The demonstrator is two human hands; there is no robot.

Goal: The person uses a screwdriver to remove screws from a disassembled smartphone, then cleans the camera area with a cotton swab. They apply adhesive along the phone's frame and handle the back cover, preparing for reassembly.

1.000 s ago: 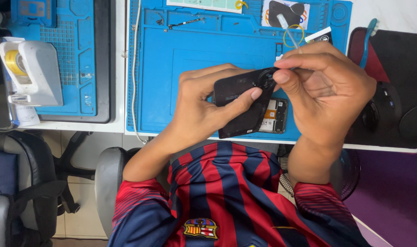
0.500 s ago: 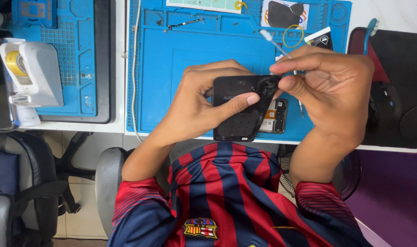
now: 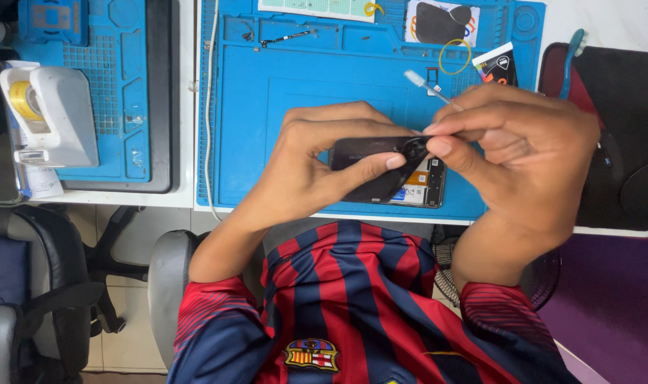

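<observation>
Head view: black phone back cover (image 3: 370, 153) gripped by left hand (image 3: 317, 160) above blue mat (image 3: 267, 107). White swab (image 3: 427, 87) pinched by right hand (image 3: 516, 153), tip at cover's camera ring. Step judged: cleaning. Light, steady rubbing called for next. Opened phone (image 3: 423, 188) lies beneath.

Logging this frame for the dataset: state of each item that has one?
left hand: gripping the black phone back cover, lifted off the mat
right hand: pinching a thin white-tipped tool at the cover
opened phone: flat on the blue mat, insides exposed
</observation>
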